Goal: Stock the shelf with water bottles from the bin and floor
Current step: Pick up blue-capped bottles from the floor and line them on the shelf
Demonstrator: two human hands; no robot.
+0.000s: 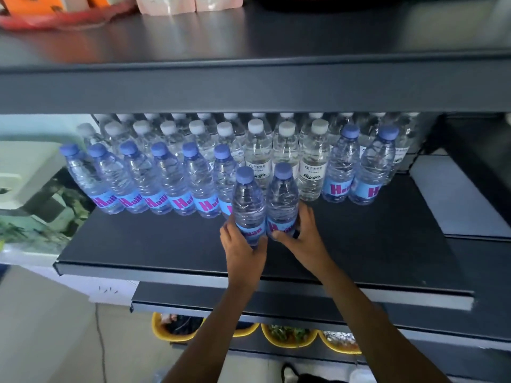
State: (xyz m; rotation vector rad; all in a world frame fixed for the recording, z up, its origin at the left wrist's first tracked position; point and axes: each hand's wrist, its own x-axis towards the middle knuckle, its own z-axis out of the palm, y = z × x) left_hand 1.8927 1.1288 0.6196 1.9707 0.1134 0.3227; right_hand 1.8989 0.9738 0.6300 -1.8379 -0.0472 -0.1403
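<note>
On the dark shelf (359, 230), just in front of the row of bottles (166, 183), the left grip (243, 244) holds the left bottle (247, 203) and the right grip (301, 236) holds the right bottle (282, 200), so slide both back slowly, standing up, into the gap.

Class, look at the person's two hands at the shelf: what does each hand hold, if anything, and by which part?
Each hand grips one blue-capped bottle by its lower body, around the label: the left hand holds the left bottle, the right hand the right bottle.
</note>
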